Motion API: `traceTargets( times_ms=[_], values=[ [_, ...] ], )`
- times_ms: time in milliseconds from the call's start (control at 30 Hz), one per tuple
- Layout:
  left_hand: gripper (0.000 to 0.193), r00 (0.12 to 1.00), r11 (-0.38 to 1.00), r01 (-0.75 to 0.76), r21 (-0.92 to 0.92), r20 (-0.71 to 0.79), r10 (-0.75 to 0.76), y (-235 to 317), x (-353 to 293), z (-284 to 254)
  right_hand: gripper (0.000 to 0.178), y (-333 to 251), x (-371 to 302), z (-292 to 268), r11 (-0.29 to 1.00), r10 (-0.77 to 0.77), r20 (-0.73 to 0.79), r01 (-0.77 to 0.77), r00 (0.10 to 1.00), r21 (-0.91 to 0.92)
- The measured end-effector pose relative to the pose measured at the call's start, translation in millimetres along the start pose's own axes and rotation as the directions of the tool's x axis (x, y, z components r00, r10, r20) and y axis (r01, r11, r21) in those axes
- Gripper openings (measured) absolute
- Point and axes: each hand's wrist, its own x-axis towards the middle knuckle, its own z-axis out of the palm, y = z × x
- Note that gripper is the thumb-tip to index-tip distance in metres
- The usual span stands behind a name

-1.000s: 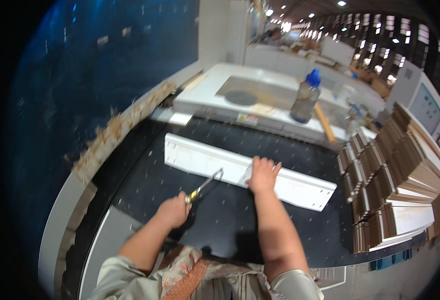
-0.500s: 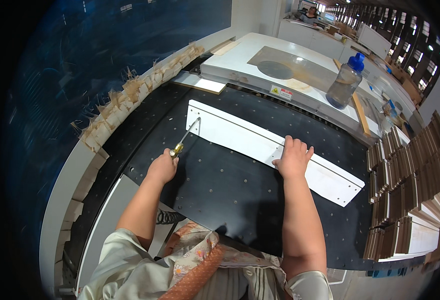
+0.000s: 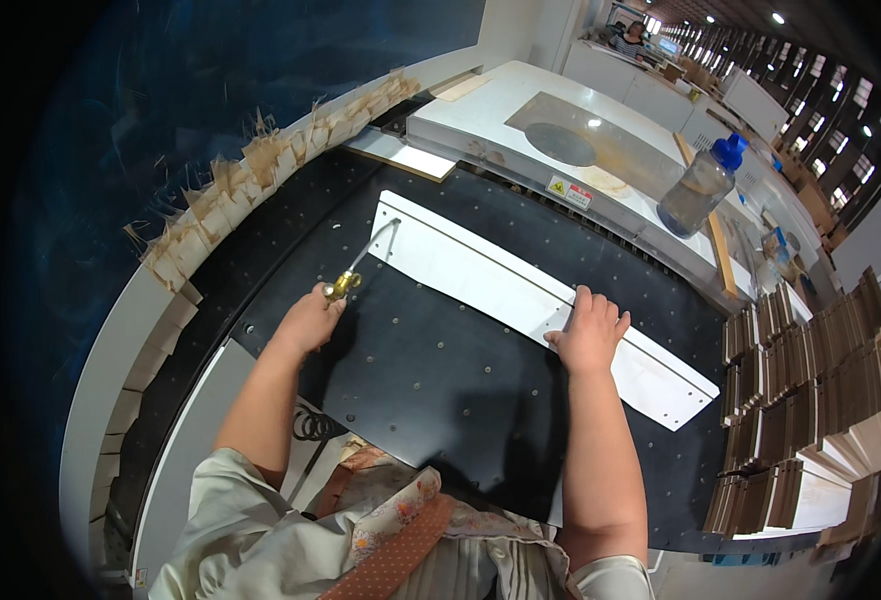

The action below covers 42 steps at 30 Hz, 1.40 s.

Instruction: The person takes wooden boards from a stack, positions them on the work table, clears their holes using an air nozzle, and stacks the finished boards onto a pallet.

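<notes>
A long white board (image 3: 476,262) with a groove along its far side and small drilled holes near its ends lies aslant on the black table (image 3: 441,400). My left hand (image 3: 309,322) is closed round a brass air blow gun (image 3: 342,286). The gun's thin metal nozzle reaches to the holes at the board's left end; I cannot tell whether the tip touches. Past the middle of the board, my right hand (image 3: 591,335) grips across its width, thumb at the near edge and fingers over the top.
Stacks of boards (image 3: 801,410) stand along the right edge. Beyond the table is a white machine bed (image 3: 461,125) carrying a blue-capped bottle (image 3: 701,190). Another white board (image 3: 401,153) lies at the far left, beside a frayed, taped edge (image 3: 261,160). A person (image 3: 628,42) is far back.
The whole view has shifted and tilted slightly. My left hand and the blow gun have moved a little left, with the nozzle still at the board's left end. My right hand keeps its grip.
</notes>
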Motion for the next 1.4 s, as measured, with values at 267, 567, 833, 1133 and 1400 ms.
traceTargets(
  times_ms=[267, 567, 833, 1133, 1400],
  values=[
    [0.033, 0.996, 0.997, 0.014, 0.074, -0.092, -0.007, -22, 14, -9, 0.08, -5, 0, 2, 1.0, 0.009, 0.002, -0.009, 1.0, -0.012],
    [0.034, 0.997, 0.976, -0.028, 0.217, -0.06, 0.042, -17, 16, -16, 0.083, -4, 1, 6, 1.0, 0.013, -0.036, -0.013, 0.999, -0.02],
    [0.04, 0.992, 0.963, -0.024, 0.267, -0.111, 0.056, -19, 13, -15, 0.085, -2, 3, 8, 0.999, 0.005, -0.02, -0.006, 1.0, -0.039],
    [0.035, 0.998, 0.942, -0.061, 0.331, 0.053, 0.046, -36, -2, 0, 0.086, -1, 5, 10, 0.999, -0.002, -0.027, 0.0, 1.0, -0.053],
    [0.038, 0.999, 0.956, -0.016, 0.294, 0.039, 0.005, -36, -5, 7, 0.085, 0, 5, 11, 0.999, -0.001, -0.043, -0.001, 0.999, -0.046]
  ],
)
